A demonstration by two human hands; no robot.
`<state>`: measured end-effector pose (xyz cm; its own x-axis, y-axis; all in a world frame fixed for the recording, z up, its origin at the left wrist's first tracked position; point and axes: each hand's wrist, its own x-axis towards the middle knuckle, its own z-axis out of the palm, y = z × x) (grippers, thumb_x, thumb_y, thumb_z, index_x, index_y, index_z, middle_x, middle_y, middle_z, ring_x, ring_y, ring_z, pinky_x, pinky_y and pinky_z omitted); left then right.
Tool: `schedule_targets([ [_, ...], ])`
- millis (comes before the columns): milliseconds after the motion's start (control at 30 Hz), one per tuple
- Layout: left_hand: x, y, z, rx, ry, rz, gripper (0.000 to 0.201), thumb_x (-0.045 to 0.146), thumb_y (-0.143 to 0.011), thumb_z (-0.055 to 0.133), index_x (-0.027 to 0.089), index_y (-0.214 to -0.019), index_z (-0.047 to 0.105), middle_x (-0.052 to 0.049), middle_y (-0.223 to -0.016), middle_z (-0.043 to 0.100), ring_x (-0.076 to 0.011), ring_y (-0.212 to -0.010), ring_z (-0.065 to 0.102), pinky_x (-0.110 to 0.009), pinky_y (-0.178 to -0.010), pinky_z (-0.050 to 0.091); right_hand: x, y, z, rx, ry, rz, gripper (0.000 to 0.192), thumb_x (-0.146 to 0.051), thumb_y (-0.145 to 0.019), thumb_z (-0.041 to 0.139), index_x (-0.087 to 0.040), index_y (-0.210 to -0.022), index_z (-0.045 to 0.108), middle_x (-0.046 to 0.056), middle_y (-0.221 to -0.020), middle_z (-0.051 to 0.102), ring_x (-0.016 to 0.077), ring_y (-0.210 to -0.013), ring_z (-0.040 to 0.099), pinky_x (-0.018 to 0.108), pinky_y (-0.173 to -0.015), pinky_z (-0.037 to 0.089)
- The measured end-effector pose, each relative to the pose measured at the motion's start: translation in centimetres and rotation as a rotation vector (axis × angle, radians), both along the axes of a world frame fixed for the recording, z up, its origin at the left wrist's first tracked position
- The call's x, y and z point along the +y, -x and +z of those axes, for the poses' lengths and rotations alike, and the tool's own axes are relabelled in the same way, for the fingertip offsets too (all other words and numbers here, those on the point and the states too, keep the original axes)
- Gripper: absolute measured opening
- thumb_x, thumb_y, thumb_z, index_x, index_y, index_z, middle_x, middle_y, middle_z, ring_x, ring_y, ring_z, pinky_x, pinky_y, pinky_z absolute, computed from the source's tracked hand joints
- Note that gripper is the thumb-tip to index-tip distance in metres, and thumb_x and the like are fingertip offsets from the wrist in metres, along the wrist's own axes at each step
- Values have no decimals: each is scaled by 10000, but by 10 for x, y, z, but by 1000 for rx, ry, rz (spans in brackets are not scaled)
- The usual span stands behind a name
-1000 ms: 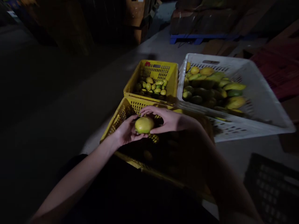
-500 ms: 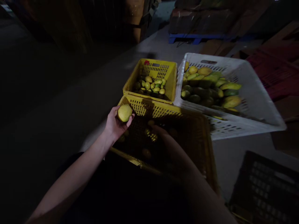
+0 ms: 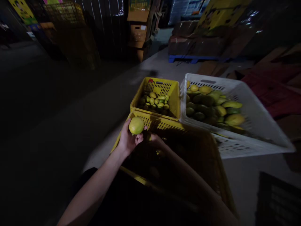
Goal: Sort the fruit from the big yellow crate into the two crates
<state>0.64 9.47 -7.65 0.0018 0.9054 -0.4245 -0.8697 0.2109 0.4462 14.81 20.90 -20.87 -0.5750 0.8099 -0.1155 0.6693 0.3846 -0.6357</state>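
Observation:
My left hand (image 3: 127, 139) holds a round yellow-green fruit (image 3: 136, 125) up over the near-left corner of a large yellow crate (image 3: 162, 125). My right hand (image 3: 157, 142) reaches down into that crate's dark inside, close to the left hand; shadow hides its fingers, so its grip is unclear. A few fruits lie dimly at the crate's bottom.
A smaller yellow crate (image 3: 172, 91) of small yellow and green fruits stands just beyond. Right of it is a big white crate (image 3: 249, 94) with larger green and yellow fruits. A black crate (image 3: 277, 197) sits at lower right. Cardboard boxes and a blue pallet (image 3: 195, 59) stand farther back.
Both hands held the fruit together a second ago. The right hand then let go and dropped into the crate, while the left kept the fruit. The view has tilted up.

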Motion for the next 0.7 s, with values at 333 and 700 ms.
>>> schedule_targets([
  [333,-3,-38,-5,-214,-46,-87,336,469,-850,571,151,-938,639,-55,-803,670,-104,-548,561,-191,-449,427,-30,-62,173,849,339,-394,567,-243,-621,703,-315,-1148,508,-4,-857,643,186,-690,581,290,-566,477],
  [700,4,-77,-20,52,0,182,245,332,-828,650,163,-1003,623,-85,-1038,690,-192,-969,667,-308,-898,506,-102,-55,134,959,440,-524,433,-396,-703,682,-236,-1093,585,37,-1098,637,243,-1038,565,359,-896,447],
])
